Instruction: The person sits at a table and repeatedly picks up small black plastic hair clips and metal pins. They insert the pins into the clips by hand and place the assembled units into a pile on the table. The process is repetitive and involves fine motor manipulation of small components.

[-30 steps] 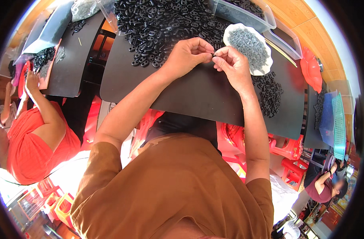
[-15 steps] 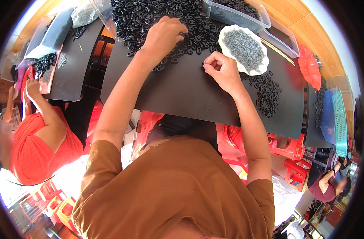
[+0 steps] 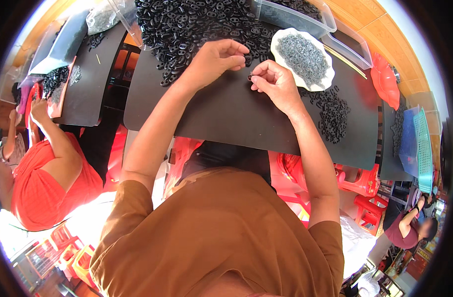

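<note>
A large heap of black oval two-holed plastic pieces (image 3: 187, 29) covers the far part of the dark table. At its near edge my left hand (image 3: 214, 62) pinches one such black piece (image 3: 248, 59) at its fingertips. Just right of it, my right hand (image 3: 276, 86) has thumb and forefinger closed on a small dark piece (image 3: 250, 77) too small to make out fully. Beyond the right hand stands a white scalloped dish (image 3: 330, 79) of small grey translucent parts (image 3: 303, 57). A smaller pile of black pieces (image 3: 334, 119) lies right of my right wrist.
Clear plastic bins (image 3: 330, 22) stand at the far right, with thin yellowish sticks (image 3: 345, 62) and a red dish (image 3: 385, 81) nearby. A teal basket (image 3: 424, 151) is at the right rim. At the left table (image 3: 90, 94), a person in red (image 3: 53, 173) works.
My left hand has drawn back from the heap toward my right hand, bringing a black piece. My right hand has shifted slightly left, its fingertips now near the left hand's.
</note>
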Motion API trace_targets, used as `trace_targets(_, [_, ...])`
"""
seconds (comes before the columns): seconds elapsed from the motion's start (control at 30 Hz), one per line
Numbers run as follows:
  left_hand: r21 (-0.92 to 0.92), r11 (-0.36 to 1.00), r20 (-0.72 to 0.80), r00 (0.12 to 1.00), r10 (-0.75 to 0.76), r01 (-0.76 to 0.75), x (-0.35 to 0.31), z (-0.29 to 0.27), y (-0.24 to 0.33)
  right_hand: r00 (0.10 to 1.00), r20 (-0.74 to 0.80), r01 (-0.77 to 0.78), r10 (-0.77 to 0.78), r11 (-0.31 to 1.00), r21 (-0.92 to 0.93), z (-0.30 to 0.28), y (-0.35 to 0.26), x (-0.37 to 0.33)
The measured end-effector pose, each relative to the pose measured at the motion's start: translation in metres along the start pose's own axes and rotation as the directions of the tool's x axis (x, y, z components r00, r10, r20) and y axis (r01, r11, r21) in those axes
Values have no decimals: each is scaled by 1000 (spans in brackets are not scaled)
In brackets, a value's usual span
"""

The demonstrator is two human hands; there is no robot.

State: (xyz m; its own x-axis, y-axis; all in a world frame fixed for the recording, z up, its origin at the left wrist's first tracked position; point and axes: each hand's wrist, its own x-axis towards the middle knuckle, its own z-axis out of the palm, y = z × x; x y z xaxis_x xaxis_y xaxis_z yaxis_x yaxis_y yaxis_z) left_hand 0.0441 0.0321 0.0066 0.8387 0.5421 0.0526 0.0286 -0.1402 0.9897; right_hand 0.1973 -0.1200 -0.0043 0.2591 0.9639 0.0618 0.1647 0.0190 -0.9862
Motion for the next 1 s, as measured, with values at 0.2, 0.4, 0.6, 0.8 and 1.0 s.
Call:
trace_targets(0.2, [-217,974,39,997,-65,71,-8,4,-6,997,-52,64,-62,997,36,1,1,0])
trace_targets(0.4, [-235,964,93,990,-104,123,-9,4,-12,996,-60,71,-69,997,33,2,1,1])
trace_targets(0.6, [-219,968,100,990,-102,122,-8,5,-12,994,-71,86,-86,996,4,3,5,3])
trace_targets(0.8, [-193,974,82,991,-101,115,-9,6,-12,994,-64,86,-88,996,-35,2,3,2])
trace_targets(1.0, [-135,987,82,994,-77,88,-10,6,-10,992,-67,99,-102,994,-56,3,3,1])
